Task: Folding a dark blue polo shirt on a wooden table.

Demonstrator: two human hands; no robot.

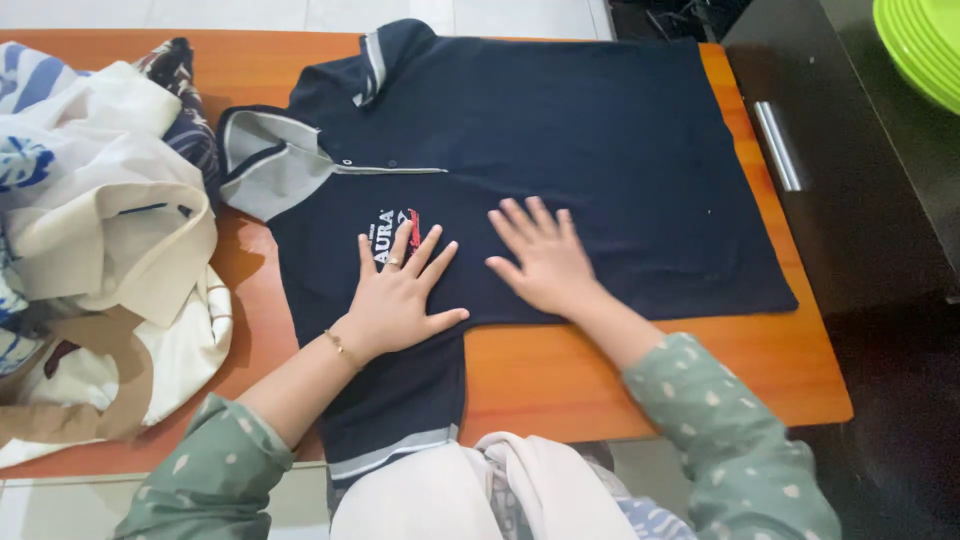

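Currently, an orange wooden table is carrying a navy polo shirt lying flat across it, front side up. The shirt's long axis is running left to right in the head view, with the grey-trimmed collar pointing left toward a heap of pale fabric and bags, and the hem lying toward the dark cabinet on the right. One sleeve is hanging over the near table edge.

Both hands are pressing palm-down on the chest area. The left hand is resting flat, fingers spread, grip fully open and enclosing nothing. The right hand is lying likewise, just beside it, open and empty.

For good smoothing, palms should be staying flat and sweeping outward along the fabric, avoiding bunching.
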